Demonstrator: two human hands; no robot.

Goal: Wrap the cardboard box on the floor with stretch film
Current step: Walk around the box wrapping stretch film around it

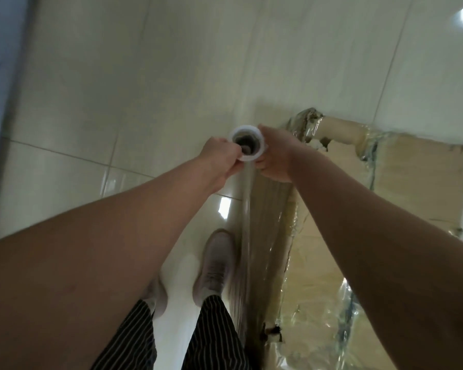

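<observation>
Over the tiled floor (91, 102), a stretch film roll (247, 142) is held upright.
Its top is gripped by the curled left hand (219, 156) and right hand (275, 156); film (247, 209) is stretched against the cardboard box (385, 196) alongside.

Both hands, left hand (219, 156) and right hand (274, 156), grip the upright stretch film roll (247, 144) just left of the film-covered cardboard box (358, 209) on the tiled floor (118, 89).

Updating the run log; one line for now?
left hand, right hand: grip white-cored clear stretch film roll | brown cardboard box: partly film-covered
</observation>
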